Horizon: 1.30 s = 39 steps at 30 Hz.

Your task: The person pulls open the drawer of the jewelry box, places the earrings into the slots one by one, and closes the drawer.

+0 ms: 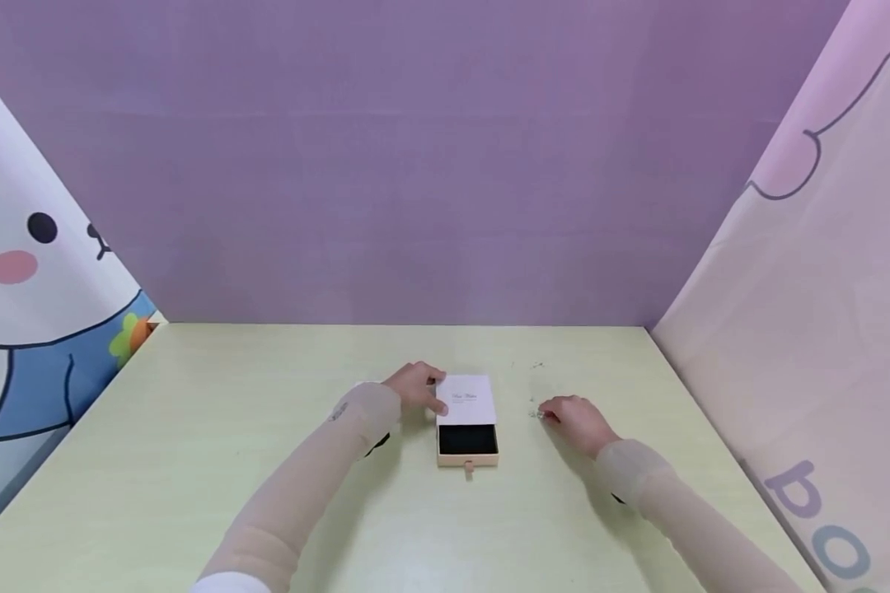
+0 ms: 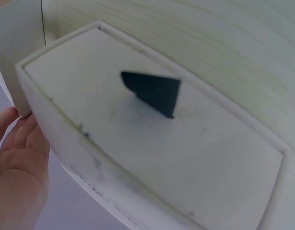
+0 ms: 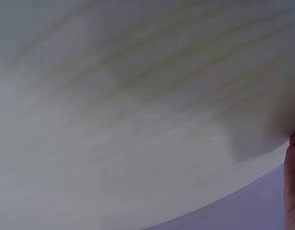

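Observation:
A small white drawer box [image 1: 469,399] with dark script on its cover stands mid-table. Its pink-edged drawer [image 1: 468,460] is pulled partly out towards me, showing a black lining and a little pull tab. My left hand [image 1: 418,385] grips the cover at its left side, thumb nearer me. To the right of the box, the fingertips of my right hand [image 1: 577,422] pinch a tiny glittering jewelry piece [image 1: 537,414] on the table. In the right wrist view only the edge of that hand [image 3: 293,182] shows, and the piece is out of sight.
Other tiny sparkling bits [image 1: 537,365] lie farther back on the pale table [image 1: 193,461]. The left wrist view shows a white rimmed tray-like piece [image 2: 209,158] with a black tab [image 2: 154,91]. A purple backdrop [image 1: 415,165] closes off the far edge; printed cloths flank both sides.

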Available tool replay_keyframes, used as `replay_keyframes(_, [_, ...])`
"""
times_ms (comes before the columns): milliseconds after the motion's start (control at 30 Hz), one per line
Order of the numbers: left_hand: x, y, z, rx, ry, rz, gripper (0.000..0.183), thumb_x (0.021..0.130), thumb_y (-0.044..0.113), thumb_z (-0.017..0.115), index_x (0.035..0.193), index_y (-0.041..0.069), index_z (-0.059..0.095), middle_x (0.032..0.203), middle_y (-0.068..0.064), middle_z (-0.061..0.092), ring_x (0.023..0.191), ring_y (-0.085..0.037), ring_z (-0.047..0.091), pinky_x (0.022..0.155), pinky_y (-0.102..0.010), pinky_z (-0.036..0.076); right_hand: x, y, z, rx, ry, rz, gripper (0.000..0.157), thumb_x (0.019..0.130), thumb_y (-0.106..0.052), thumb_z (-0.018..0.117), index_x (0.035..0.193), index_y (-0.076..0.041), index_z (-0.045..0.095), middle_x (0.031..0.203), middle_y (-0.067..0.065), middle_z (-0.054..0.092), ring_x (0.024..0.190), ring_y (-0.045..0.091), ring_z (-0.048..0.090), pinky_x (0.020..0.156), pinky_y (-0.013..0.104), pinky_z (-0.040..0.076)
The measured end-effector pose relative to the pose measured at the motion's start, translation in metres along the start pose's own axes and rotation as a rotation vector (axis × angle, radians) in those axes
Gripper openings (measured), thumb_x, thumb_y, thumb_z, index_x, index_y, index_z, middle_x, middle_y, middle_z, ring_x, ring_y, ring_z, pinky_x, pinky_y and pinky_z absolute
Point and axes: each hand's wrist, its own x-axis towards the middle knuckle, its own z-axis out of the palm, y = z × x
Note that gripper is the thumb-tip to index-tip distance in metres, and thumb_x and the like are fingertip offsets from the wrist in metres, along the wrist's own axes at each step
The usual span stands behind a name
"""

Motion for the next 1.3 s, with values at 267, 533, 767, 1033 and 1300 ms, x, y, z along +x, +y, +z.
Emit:
replay_keyframes(267, [-0.0004,-0.0048,0.0005,0.01,0.009,0.012,0.073,0.07,0.028,0.079,0.134,0.009,0.047,0.136,-0.009,0.049,0.126,-0.025,0.044,0.107,-0.038,0.034,-0.0034,-0.0033,0.004,-0.014,0.047,-0.049,0.015,0.079,0.002,0.066,0.091,-0.004,0.071,0.088,0.006,0.071,0.084,0.023,0.067,0.077,0.036,0.054])
replay_keyframes(533, [-0.0014,-0.0053,0.0009,0.003,0.003,0.019,0.073,0.07,0.028,0.079,0.133,0.008,0.048,0.135,-0.01,0.049,0.126,-0.026,0.044,0.107,-0.039,0.035,-0.0047,-0.0035,0.0056,0.007,0.041,-0.028,0.015,0.079,0.002,0.066,0.091,-0.002,0.071,0.089,0.008,0.071,0.085,0.024,0.067,0.077,0.036,0.054])
replay_keyframes(767, [-0.0035,-0.0036,-0.0013,-0.002,0.009,0.015,0.074,0.071,0.028,0.079,0.134,0.008,0.047,0.136,-0.009,0.049,0.126,-0.025,0.044,0.107,-0.038,0.034,-0.0014,-0.0032,0.0063,0.016,0.048,-0.014,0.016,0.079,0.004,0.065,0.091,-0.003,0.072,0.089,0.007,0.071,0.085,0.024,0.068,0.076,0.036,0.055])
replay_keyframes(1033, [-0.0029,-0.0049,-0.0015,-0.017,0.004,0.011,0.073,0.071,0.028,0.079,0.134,0.009,0.047,0.137,-0.009,0.048,0.127,-0.026,0.043,0.108,-0.039,0.033,-0.0004,-0.0052,0.005,0.052,0.059,0.015,0.018,0.079,0.003,0.065,0.094,-0.003,0.072,0.091,0.01,0.071,0.087,0.026,0.067,0.078,0.037,0.054])
replay_keyframes(1300, [-0.0009,-0.0085,-0.0009,-0.011,-0.004,0.015,0.074,0.07,0.028,0.079,0.134,0.008,0.046,0.137,-0.009,0.048,0.127,-0.026,0.043,0.108,-0.039,0.033,-0.0053,-0.003,0.0058,0.082,0.119,0.051,0.019,0.079,0.001,0.066,0.097,-0.002,0.071,0.091,0.01,0.071,0.088,0.026,0.067,0.078,0.038,0.054])
